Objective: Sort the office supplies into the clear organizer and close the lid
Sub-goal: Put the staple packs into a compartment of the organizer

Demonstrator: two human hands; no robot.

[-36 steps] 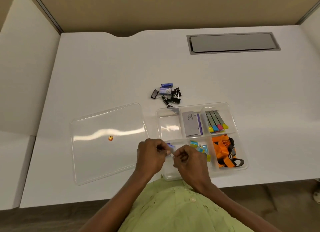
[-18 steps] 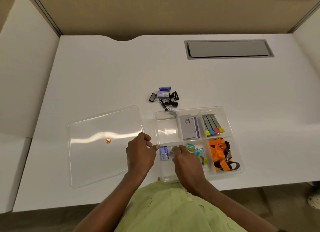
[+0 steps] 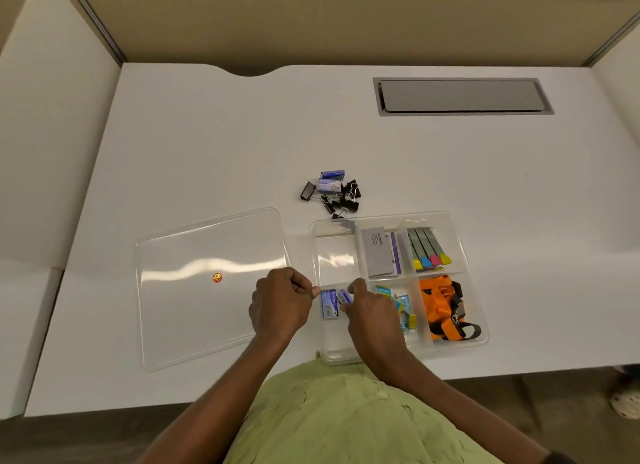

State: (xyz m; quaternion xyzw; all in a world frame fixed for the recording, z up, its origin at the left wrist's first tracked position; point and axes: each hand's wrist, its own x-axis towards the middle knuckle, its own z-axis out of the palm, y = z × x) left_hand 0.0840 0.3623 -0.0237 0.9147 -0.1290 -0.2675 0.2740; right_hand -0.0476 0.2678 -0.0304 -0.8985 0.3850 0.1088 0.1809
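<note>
The clear organizer (image 3: 460, 221) sits open near the desk's front edge, holding cards, highlighters (image 3: 428, 248), an orange lanyard (image 3: 441, 307) and, it seems, small staple boxes (image 3: 329, 302). Its lid (image 3: 207, 287) lies flat just left; binder clips (image 3: 332, 195) are piled behind.

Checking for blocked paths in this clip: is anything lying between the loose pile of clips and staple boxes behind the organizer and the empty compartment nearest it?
Nothing visible does. The pile sits on the table just behind the organizer, touching or nearly touching its back wall. The back-left compartment is empty and uncovered; the lid lies off to the left. Only the wall must be cleared.
</note>
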